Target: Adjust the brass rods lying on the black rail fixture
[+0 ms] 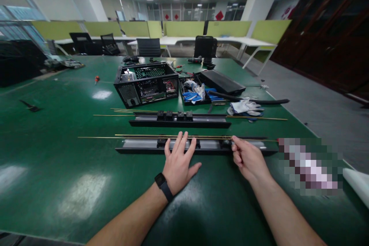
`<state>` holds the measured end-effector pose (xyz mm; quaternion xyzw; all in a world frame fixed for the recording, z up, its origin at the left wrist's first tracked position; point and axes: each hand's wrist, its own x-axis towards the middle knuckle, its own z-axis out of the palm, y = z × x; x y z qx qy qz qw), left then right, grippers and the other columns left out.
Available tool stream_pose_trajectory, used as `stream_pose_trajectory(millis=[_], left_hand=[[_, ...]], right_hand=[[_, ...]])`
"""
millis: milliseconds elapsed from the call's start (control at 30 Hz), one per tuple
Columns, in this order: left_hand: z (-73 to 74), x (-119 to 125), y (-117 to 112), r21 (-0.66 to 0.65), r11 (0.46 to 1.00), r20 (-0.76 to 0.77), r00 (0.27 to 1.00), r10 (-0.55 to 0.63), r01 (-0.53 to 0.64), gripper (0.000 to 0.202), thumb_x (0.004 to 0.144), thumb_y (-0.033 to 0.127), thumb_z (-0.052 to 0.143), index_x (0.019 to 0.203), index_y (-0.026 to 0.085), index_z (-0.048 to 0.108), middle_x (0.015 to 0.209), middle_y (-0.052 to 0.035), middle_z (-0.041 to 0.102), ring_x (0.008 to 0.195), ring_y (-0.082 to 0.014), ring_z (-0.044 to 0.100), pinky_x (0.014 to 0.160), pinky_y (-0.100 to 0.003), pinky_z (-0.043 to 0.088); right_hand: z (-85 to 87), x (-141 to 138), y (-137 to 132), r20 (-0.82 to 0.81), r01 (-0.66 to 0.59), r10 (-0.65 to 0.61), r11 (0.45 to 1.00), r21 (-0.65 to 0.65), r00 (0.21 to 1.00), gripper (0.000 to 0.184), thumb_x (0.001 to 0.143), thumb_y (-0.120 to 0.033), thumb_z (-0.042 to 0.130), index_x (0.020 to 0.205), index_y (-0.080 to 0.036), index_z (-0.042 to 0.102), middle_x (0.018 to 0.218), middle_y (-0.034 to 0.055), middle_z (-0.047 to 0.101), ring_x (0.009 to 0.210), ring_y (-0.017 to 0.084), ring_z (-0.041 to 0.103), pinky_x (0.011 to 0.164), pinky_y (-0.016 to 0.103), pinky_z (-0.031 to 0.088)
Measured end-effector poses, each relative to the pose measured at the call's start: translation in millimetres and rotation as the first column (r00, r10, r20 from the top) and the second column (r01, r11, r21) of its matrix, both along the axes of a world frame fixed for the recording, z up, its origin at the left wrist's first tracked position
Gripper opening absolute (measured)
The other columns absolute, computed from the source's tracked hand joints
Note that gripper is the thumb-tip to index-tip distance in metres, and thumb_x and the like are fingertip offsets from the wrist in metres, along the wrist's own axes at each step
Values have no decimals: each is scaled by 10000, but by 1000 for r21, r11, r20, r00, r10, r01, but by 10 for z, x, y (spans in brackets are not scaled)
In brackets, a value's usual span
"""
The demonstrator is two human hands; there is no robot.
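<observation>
A long black channel-shaped rail (144,151) with a pale inner strip lies across the green table (115,200) in front of me. Several small black blocks (161,143) sit in it, partly hidden by my fingers. Thin brass-coloured rods (138,136) run along its top and stick out past its left end. My left hand (179,164), with a dark watch on the wrist, rests fingers spread over the rail's middle. Thumb and forefinger of my right hand (248,157) pinch a thin rod near the right-hand block.
Behind lies a second black rail (178,124) with several blocks and rods. Farther back are an open computer case (150,84), a tray (187,102) holding gloves, a black panel (221,80) and white gloves (245,106). A pixelated patch covers something at right.
</observation>
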<state>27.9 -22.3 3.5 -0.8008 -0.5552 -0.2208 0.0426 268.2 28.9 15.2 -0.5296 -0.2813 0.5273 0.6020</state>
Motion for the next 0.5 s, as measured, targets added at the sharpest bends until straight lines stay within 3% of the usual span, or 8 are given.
stream_pose_trajectory(millis=[300,500], left_hand=[[3,8,3,6,1000,-11,1000,6,-5,765,893,460,686,1564,244,389,1659,-157,297,1538,-363,257,1197,-639,197],[-2,6,8,-11,1000,-6,1000,2,-2,754,906,459,673,1567,248,379,1669,-146,276,1547,-345,240,1205,-632,178]], right_hand=[[6,-8,4,29,-19,19,1000,-10,999,443,588,-434,948,729,-147,642,578,-31,577,297,30,376,235,142,209],[-12,20,21,2,-12,12,1000,-15,1000,438,587,-430,949,658,-155,616,573,-27,570,296,31,370,232,147,215]])
